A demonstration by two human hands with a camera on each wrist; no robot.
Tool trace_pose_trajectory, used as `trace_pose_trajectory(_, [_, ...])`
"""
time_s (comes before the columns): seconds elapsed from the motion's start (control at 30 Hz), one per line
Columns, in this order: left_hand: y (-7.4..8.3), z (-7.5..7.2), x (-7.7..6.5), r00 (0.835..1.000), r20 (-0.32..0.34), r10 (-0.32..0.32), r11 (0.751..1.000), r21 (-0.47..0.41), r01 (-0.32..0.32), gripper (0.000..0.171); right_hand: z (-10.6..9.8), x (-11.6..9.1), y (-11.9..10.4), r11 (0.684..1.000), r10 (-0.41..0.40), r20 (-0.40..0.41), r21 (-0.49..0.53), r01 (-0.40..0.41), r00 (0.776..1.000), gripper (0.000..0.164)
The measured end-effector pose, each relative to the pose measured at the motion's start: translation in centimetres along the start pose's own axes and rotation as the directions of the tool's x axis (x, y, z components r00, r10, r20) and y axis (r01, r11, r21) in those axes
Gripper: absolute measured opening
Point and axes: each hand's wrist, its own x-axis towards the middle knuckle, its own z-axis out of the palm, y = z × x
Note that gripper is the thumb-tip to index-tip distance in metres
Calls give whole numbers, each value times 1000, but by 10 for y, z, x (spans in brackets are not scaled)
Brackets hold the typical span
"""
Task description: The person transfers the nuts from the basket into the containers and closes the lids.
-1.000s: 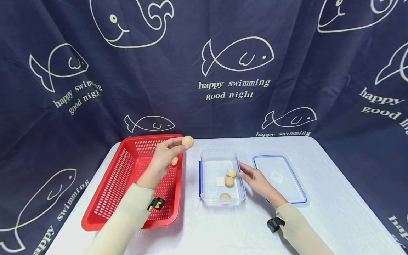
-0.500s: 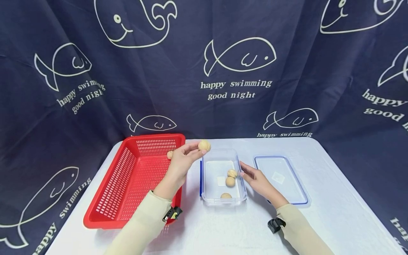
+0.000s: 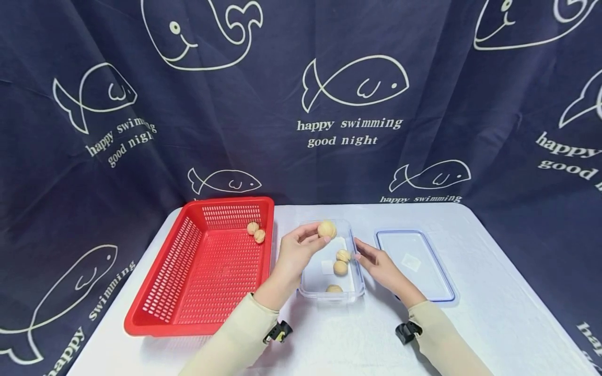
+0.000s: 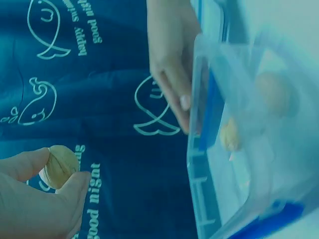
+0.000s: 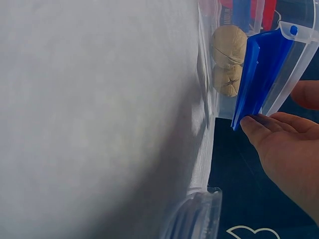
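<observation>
A walnut (image 3: 327, 230) is pinched between the thumb and fingers of my left hand (image 3: 297, 249), above the far part of a clear plastic box (image 3: 308, 287). Inside that box lie several walnuts (image 3: 340, 268), two touching near the right wall and another by the near end. My right hand (image 3: 383, 269) rests against the outside of the box's right wall. In the right wrist view its fingers (image 5: 279, 132) lie fairly straight at the blue latch flap (image 5: 264, 64). The left wrist view has the held walnut (image 4: 61, 167) apart from the box rim (image 4: 192, 149).
A red perforated basket (image 3: 134, 308) stands left of the box, with two walnuts (image 3: 256, 232) in its far right corner. The blue-edged clear lid (image 3: 414, 266) lies flat to the right. Behind the white table (image 3: 357, 339) hangs a dark blue curtain (image 3: 263, 130).
My left hand has carried the walnut rightward from over the basket's edge to above the box. Both basket walnuts are now uncovered. My right hand has stayed at the box wall.
</observation>
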Motion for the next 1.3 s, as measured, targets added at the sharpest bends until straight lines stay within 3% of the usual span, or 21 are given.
trace_pose_trajectory(0.13, [-14, 9, -1, 1000, 6, -20, 1000, 3, 20, 36, -2, -2, -10, 1000, 5, 3, 9, -5, 1000, 47])
trace_pose_trajectory(0.43, [-46, 19, 0, 997, 25, -77, 996, 45, 76, 36, 2, 3, 18, 1000, 0, -3, 20, 0, 1000, 50])
trace_pose_trajectory(0.83, [-77, 30, -1, 995, 23, -95, 990, 106, 92, 34, 1, 4, 18, 1000, 2, 2, 18, -2, 1000, 51])
trace_pose_trajectory(1.03, [-86, 29, 0, 997, 30, -75, 988, 141, 70, 33, 1, 4, 17, 1000, -6, -1, 24, 6, 1000, 50])
trace_pose_trajectory(1.3, [-83, 30, -2, 995, 69, -68, 984, 170, 55, 30, 2, 5, 19, 1000, -5, -6, 11, 6, 1000, 49])
